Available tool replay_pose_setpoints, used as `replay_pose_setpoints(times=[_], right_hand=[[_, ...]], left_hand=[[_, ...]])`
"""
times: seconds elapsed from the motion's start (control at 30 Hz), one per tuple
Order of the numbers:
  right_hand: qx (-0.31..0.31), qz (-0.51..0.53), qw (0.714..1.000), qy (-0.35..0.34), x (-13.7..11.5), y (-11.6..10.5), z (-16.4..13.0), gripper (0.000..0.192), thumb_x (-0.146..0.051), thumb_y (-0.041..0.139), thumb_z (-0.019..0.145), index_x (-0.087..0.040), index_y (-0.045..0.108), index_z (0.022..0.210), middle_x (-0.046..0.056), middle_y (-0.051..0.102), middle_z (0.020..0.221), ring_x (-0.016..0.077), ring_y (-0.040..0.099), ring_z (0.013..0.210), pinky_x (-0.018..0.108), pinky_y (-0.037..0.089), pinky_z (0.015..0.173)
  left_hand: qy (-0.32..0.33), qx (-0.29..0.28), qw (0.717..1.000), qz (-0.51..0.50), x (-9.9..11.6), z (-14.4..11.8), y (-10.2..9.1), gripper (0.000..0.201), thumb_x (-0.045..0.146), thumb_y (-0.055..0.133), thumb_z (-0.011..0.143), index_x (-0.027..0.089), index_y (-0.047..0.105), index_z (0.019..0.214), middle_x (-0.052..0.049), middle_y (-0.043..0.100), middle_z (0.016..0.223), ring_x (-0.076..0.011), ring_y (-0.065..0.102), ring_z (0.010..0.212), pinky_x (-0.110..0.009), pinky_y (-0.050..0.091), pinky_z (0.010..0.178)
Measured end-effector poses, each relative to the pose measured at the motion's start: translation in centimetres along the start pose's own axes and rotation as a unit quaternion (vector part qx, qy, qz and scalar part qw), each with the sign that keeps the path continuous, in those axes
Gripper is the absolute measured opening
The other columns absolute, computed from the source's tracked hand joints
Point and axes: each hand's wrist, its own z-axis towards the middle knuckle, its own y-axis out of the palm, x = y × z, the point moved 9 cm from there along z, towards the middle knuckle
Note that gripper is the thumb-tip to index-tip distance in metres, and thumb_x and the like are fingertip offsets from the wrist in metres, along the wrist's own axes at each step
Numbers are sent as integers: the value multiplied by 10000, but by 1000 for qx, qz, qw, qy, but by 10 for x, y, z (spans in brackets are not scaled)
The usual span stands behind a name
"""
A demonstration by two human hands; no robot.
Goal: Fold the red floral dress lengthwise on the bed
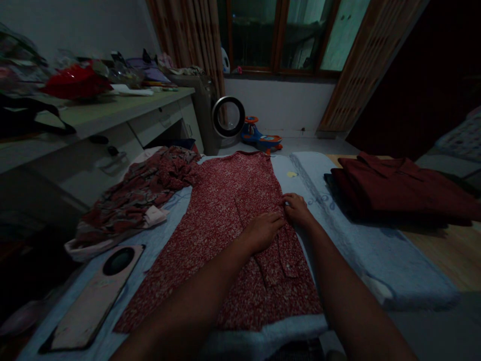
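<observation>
A red dress (pixel 225 210) with small pale specks lies spread on a light blue blanket, its neckline at the far end and its wider hem towards me. What looks like a sleeve lies folded along its right part. My left hand (pixel 265 231) rests flat on the right part of the cloth, fingers stretched to the right. At the dress's right edge, my right hand (pixel 296 209) has its fingers curled and pinches the fabric by the fingertips. The two hands are close together but apart.
Left of the dress lie a crumpled patterned garment (pixel 139 193) and a phone (pixel 93 301) in a pale case. A stack of folded dark red clothes (pixel 406 188) sits at the right. Beyond are a cluttered desk (pixel 150 108), a washing machine with its round door (pixel 215 118) open and a toy car (pixel 259 136).
</observation>
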Motion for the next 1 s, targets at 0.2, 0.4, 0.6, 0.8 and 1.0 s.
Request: replay_pose_setpoints(times=[0.2,0.4,0.6,0.8,1.0], right_hand=[[21,-9,1000,11,2,1,1,407,-154,520,844,-288,705,1180,54,633,1291,259,517,1199,410,382,1039],[55,51,996,-47,-13,-14,2,429,-100,457,812,-220,694,1149,66,666,1236,227,557,1156,384,404,1033],[8,78,993,-83,-28,1,0,383,-85,438,815,-211,730,1028,35,735,1055,195,617,1012,326,446,959],[8,-2,998,-63,-28,12,3,326,-149,495,890,-249,729,1094,38,702,1215,202,601,1115,353,408,1009],[8,-35,999,-14,-23,11,4,347,-235,465,942,-291,686,1203,24,650,1333,258,553,1210,427,370,1055]], left_hand=[[-4,4,1000,-6,-2,-1,4,326,212,452,992,245,612,1274,-50,626,1294,-204,554,1219,-365,415,1088],[-18,-15,1000,-7,-3,-2,3,328,206,474,973,250,600,1272,-62,592,1350,-217,520,1277,-431,363,1132],[-24,-18,999,-24,-3,-2,1,322,200,462,971,256,597,1258,-58,565,1397,-219,483,1323,-493,324,1154],[-26,-18,999,-33,-5,-2,4,349,188,484,958,262,579,1285,-53,556,1413,-222,471,1333,-509,305,1166],[-27,-19,999,-37,-6,-3,4,373,184,488,955,269,564,1311,-46,537,1438,-224,458,1351,-508,292,1179]])
